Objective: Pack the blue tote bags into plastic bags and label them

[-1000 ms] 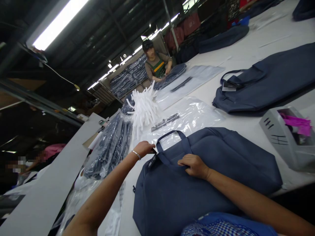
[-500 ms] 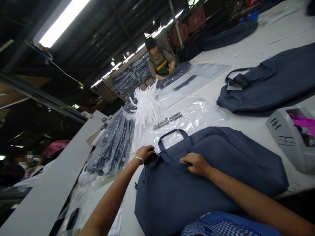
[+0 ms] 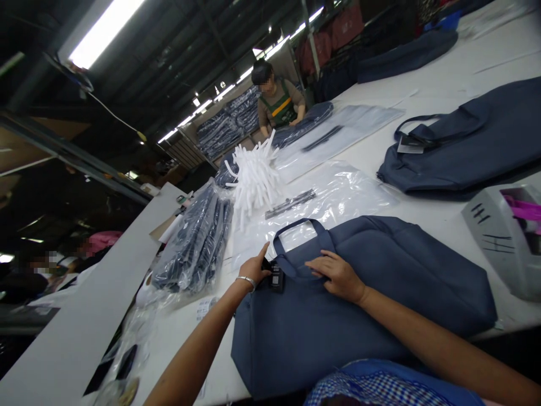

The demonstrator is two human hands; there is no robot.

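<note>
A dark blue bag lies on the white table in front of me, its two strap handles at the upper edge. My left hand is at the bag's upper left corner, index finger stretched out, beside a black tag with a printed label. Whether its other fingers grip the tag is hidden. My right hand rests over the near handle, fingers spread and loosely bent, with nothing held in them.
Clear plastic bags lie beyond the bag, near a bundle of white strips. Wrapped goods are at left. Another blue bag and a grey bin stand right. A person works across the table.
The black tag now lies face up on the bag. My left index finger has stretched out, and my right hand has let go of the handle, its fingers opened.
</note>
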